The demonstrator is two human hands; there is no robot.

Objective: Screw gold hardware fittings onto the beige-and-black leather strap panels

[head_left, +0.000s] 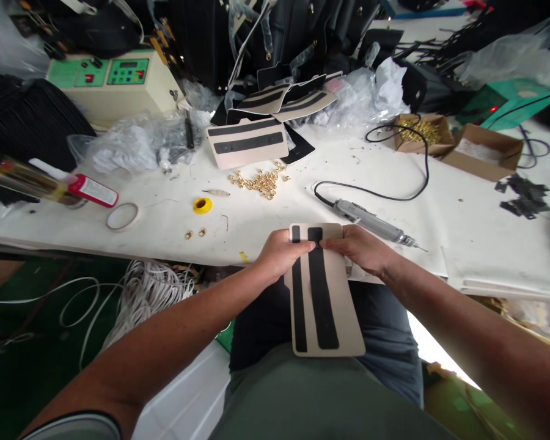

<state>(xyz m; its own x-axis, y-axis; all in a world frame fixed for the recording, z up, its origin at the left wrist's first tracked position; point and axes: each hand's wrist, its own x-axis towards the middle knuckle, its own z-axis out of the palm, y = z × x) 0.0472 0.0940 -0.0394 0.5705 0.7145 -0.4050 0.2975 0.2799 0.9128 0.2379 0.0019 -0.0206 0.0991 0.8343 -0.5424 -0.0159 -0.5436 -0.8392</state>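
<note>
In the head view, your left hand (278, 252) grips the left edge of a flat beige rectangular panel (346, 311) with rounded corners, and your right hand (363, 249) grips its right edge. Both thumbs press on the wider of its two black lengthwise strips (323, 299), tips close together near the far end; the fingers beneath are hidden. The panel lies over your lap, its far end at the front edge of the white-covered worktable (476, 244). To the right on the table rests a grey cylindrical handheld power tool (371, 221), its black cable (406, 199) looping away behind it. Beyond your hands lies a loose pile of small gold-coloured metal fittings (261, 183), with a similar strip-marked beige panel (247, 159) propped just behind. A yellow plastic ring (202, 205) sits left of the pile; farther left are a pale tape roll (135, 216) and a red bottle with a white label (98, 190), lying on its side.
</note>
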